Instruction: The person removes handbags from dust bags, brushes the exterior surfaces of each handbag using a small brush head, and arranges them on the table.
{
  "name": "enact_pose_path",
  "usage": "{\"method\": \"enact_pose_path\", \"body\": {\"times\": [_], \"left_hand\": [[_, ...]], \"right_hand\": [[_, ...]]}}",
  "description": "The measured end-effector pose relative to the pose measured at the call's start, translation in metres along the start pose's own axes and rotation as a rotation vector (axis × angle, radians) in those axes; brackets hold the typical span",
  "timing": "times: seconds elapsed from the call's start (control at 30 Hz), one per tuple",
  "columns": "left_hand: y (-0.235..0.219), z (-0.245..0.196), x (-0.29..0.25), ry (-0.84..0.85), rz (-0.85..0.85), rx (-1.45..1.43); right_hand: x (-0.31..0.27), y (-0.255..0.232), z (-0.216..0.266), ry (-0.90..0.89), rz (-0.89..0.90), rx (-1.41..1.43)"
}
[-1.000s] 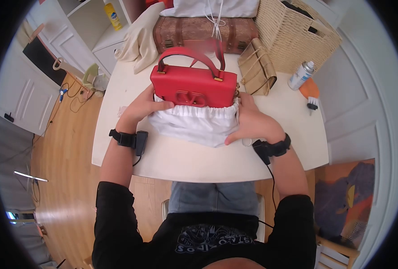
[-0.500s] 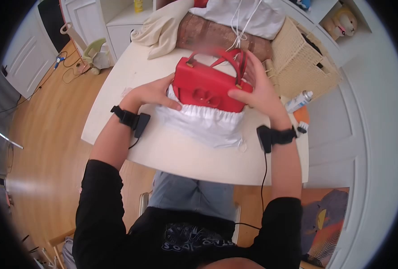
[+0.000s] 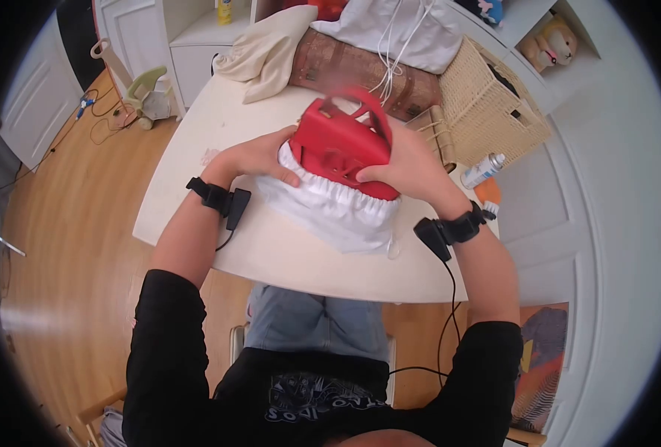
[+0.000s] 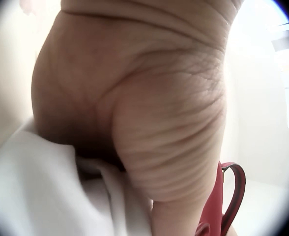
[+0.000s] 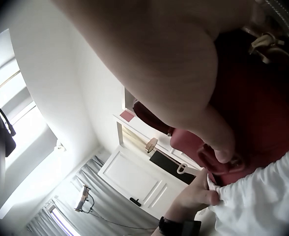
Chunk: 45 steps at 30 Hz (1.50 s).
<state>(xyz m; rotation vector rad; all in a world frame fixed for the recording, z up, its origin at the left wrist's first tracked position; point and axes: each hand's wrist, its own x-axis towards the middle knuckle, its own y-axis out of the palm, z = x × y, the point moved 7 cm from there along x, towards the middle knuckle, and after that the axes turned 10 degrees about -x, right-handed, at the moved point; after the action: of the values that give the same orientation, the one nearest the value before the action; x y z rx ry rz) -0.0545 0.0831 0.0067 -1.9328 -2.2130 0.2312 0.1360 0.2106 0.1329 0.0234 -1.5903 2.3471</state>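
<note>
A red handbag [image 3: 345, 135] with a top handle and a V-shaped emblem stands in the gathered mouth of a white drawstring dust bag [image 3: 330, 212]; its lower part is hidden inside. My left hand [image 3: 262, 158] grips the left side of the dust bag's mouth, thumb in front and fingers tucked behind. White cloth [image 4: 31, 187] bunches under that hand in the left wrist view. My right hand [image 3: 412, 170] holds the handbag's right end. Its thumb [image 5: 220, 145] presses the front beside the emblem, while its fingers are hidden behind the handbag.
Behind the handbag lies a brown patterned case [image 3: 345, 68] with white cloth and cords on it. A cream cloth bag [image 3: 267, 59] lies to its left. At right stand a woven basket [image 3: 487, 104], a gold bag [image 3: 443, 138], a spray can [image 3: 483, 171] and an orange-backed brush [image 3: 488, 195].
My right hand has moved from the dust bag's right side up onto the handbag's right end. The handbag now slants down to the right. My left hand keeps its hold; the head view has turned.
</note>
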Motion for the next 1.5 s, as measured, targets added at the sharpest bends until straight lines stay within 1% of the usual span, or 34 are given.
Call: {"method": "enact_pose_path", "body": {"times": [0.03, 0.07, 0.1, 0.17, 0.2, 0.23, 0.3, 0.33, 0.4, 0.43, 0.5, 0.53, 0.57, 0.6, 0.63, 0.67, 0.73, 0.77, 0.8, 0.83, 0.9, 0.93, 1.03, 1.07, 1.13, 1.17, 1.2, 1.23, 1.27, 1.3, 1.37, 1.4, 1.47, 1.5], "left_hand": [[0.000, 0.003, 0.000, 0.027, 0.000, -0.033], [0.000, 0.005, 0.001, 0.054, 0.002, -0.067], [0.000, 0.008, 0.004, 0.065, 0.003, -0.067], [0.000, 0.011, 0.009, 0.151, -0.022, -0.007], [-0.004, 0.017, 0.012, 0.122, -0.095, 0.103], [-0.003, 0.010, 0.012, 0.116, -0.091, 0.103], [-0.008, 0.001, 0.009, 0.004, -0.211, -0.094], [-0.010, 0.005, 0.011, 0.002, -0.208, -0.093], [-0.027, 0.024, 0.008, 0.058, -0.402, -0.013], [-0.034, 0.040, 0.009, 0.056, -0.411, -0.014], [-0.070, 0.059, 0.003, 0.116, -0.785, 0.012], [-0.070, 0.052, 0.003, 0.120, -0.778, 0.015], [-0.075, 0.044, -0.005, 0.093, -0.875, -0.065], [-0.077, 0.040, -0.011, 0.064, -0.971, -0.151], [-0.077, 0.036, -0.010, 0.064, -0.962, -0.152], [-0.081, 0.035, -0.013, 0.055, -1.004, -0.107], [-0.092, 0.045, -0.017, 0.037, -1.031, -0.047], [-0.105, 0.060, -0.023, 0.094, -1.170, -0.231], [-0.116, 0.076, -0.031, 0.155, -1.308, -0.421], [-0.124, 0.081, -0.035, 0.151, -1.312, -0.414], [-0.134, 0.091, -0.065, 0.235, -1.625, -0.537], [-0.120, 0.058, -0.081, 0.147, -1.788, -0.457], [-0.142, 0.087, -0.082, 0.239, -1.793, -0.408], [-0.138, 0.094, -0.076, 0.238, -1.790, -0.411], [-0.132, 0.082, -0.052, 0.123, -1.591, 0.062], [-0.128, 0.080, -0.048, 0.125, -1.588, 0.059], [-0.121, 0.075, -0.032, 0.061, -1.395, 0.185], [-0.112, 0.072, -0.017, -0.003, -1.197, 0.305], [-0.103, 0.063, -0.012, -0.029, -1.109, 0.398], [-0.096, 0.058, -0.012, -0.033, -1.103, 0.400], [-0.069, 0.044, -0.002, -0.062, -0.876, 0.685], [-0.066, 0.044, -0.004, -0.064, -0.870, 0.688], [-0.050, 0.036, 0.003, 0.027, -0.672, 0.786], [-0.047, 0.034, 0.002, 0.031, -0.677, 0.784]], "right_hand": [[-0.007, -0.010, 0.004, 0.011, -0.078, 0.069], [-0.015, -0.025, 0.012, 0.095, -0.097, 0.067], [-0.015, -0.031, 0.004, 0.094, -0.101, 0.057], [-0.015, -0.059, -0.017, 0.023, -0.283, -0.022], [-0.016, -0.074, -0.021, -0.063, -0.411, 0.105], [-0.015, -0.083, -0.019, -0.058, -0.410, 0.111], [-0.020, -0.107, -0.025, 0.117, -0.483, 0.318], [-0.020, -0.117, -0.037, 0.121, -0.484, 0.320], [-0.024, -0.142, -0.057, 0.069, -0.637, 0.296], [-0.024, -0.147, -0.058, 0.063, -0.631, 0.299], [-0.029, -0.164, -0.062, 0.067, -0.702, 0.421], [-0.029, -0.165, -0.073, 0.091, -0.745, 0.427], [-0.027, -0.163, -0.079, 0.095, -0.754, 0.427], [-0.021, -0.158, -0.087, 0.108, -0.681, 0.456], [-0.018, -0.153, -0.091, 0.121, -0.608, 0.484], [-0.015, -0.141, -0.074, 0.157, -0.548, 0.500], [-0.008, -0.125, -0.072, 0.190, -0.513, 0.482], [-0.002, -0.119, -0.075, 0.203, -0.465, 0.456], [-0.001, -0.123, -0.082, 0.209, -0.530, 0.406], [0.005, -0.126, -0.093, 0.209, -0.527, 0.414], [0.006, -0.151, -0.107, 0.193, -0.657, 0.163], [0.007, -0.157, -0.100, 0.114, -0.657, 0.234], [0.009, -0.169, -0.097, 0.118, -0.648, 0.347], [0.010, -0.166, -0.091, 0.123, -0.607, 0.471], [0.011, -0.160, -0.084, 0.129, -0.599, 0.405], [0.012, -0.155, -0.085, 0.132, -0.592, 0.344], [0.021, -0.150, -0.100, 0.120, -0.641, 0.307], [0.022, -0.147, -0.093, 0.123, -0.640, 0.305], [0.023, -0.139, -0.084, 0.129, -0.637, 0.352], [0.025, -0.131, -0.080, 0.139, -0.637, 0.404], [0.030, -0.121, -0.086, 0.154, -0.631, 0.508], [0.031, -0.119, -0.087, 0.165, -0.619, 0.434], [0.029, -0.115, -0.092, 0.175, -0.611, 0.360], [0.030, -0.112, -0.097, 0.250, -0.555, 0.165]]}}
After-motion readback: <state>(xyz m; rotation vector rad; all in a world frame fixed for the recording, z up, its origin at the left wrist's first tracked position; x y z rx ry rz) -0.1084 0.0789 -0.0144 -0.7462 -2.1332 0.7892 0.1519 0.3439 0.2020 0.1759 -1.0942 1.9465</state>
